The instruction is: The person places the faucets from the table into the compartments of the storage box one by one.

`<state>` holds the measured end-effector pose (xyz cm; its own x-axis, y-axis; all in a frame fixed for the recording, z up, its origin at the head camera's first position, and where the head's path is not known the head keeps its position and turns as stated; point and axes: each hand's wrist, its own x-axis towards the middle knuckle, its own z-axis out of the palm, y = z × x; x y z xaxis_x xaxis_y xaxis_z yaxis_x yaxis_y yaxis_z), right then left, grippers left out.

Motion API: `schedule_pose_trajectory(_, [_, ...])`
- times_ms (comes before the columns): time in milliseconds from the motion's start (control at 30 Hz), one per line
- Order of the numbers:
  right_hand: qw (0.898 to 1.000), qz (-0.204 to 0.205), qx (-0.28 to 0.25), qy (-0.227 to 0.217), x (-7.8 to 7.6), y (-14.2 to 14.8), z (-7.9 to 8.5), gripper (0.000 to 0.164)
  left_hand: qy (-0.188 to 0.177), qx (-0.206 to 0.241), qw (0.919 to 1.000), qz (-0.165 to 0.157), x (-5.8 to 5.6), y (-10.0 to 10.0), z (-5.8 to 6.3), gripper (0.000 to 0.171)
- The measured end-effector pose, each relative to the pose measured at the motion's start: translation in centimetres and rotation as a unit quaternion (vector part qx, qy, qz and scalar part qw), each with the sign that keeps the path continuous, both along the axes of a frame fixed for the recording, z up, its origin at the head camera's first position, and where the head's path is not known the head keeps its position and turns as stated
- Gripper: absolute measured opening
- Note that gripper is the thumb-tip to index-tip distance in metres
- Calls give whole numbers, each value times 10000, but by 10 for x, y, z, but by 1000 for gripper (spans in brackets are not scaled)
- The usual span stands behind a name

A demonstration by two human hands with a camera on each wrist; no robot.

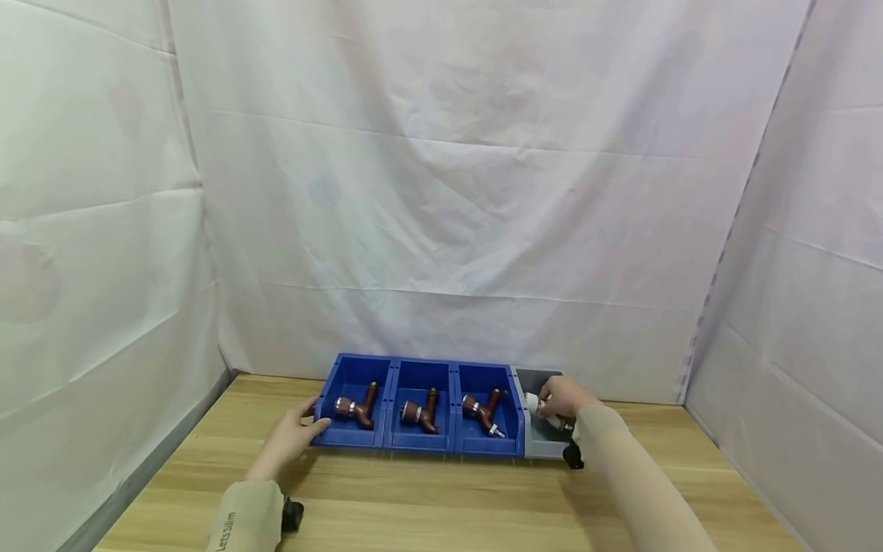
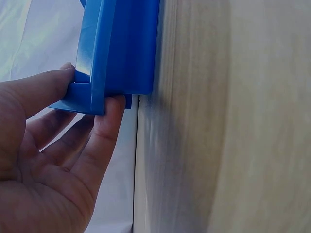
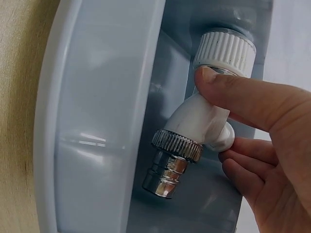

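Note:
In the head view, my left hand (image 1: pixel 288 438) is at the left side of the leftmost blue bin (image 1: pixel 345 437). The left wrist view has its thumb on one face of the bin's edge (image 2: pixel 97 53) and fingers on the other, gripping it. My right hand (image 1: pixel 567 396) reaches into the grey bin (image 1: pixel 545 449) at the row's right end. Between thumb and fingers it pinches a white tap (image 3: pixel 194 116) with a ribbed white knob and a chrome hose nozzle (image 3: pixel 166 174). The tap is inside the grey bin, nozzle towards the bin's front.
Brown taps lie one per blue bin: a left one (image 1: pixel 362 412), a middle one (image 1: pixel 422 414) and a right one (image 1: pixel 486 412) with a metal nozzle. The bins stand side by side on a wooden table (image 1: pixel 441 506), before a white curtain (image 1: pixel 441 230).

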<state>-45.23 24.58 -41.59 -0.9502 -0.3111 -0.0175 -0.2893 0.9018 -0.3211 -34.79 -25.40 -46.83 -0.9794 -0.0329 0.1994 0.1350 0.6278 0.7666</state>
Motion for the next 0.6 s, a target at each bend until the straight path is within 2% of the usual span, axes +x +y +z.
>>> schedule_pose_trajectory(167, [10000,45,-28,-11,1,0,2,6,-11,13,10000,-1,0,0,0,58])
schedule_pose_trajectory(367, [9997,232,-12,-112,0,0,2,21,-50,107,9999,8,0,0,0,58])
schedule_pose_trajectory(433, [9997,212,16,-130,1,0,3,21,-47,107,9999,5,0,0,0,57])
schedule_pose_trajectory(600, [9999,97,41,-92,2,-1,3,7,-17,84,10000,-9,1,0,1,57])
